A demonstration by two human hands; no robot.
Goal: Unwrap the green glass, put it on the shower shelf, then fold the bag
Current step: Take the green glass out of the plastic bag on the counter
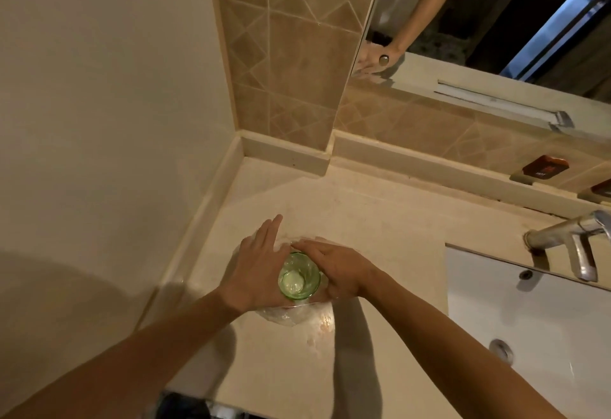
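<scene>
green glass (299, 275) upright between both sets of fingers, on clear bag (287, 314) | left hand (256, 273) flat, fingers released | right hand (337, 269) flat, fingers released, beside rim

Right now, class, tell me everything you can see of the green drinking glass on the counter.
The green drinking glass is translucent and round, seen from above through its open mouth to a pale base. It stands upright on the beige stone counter, on a crumpled clear plastic bag. The left hand and the right hand flank it with flat fingers, seemingly touching its sides. It looks empty.
</scene>
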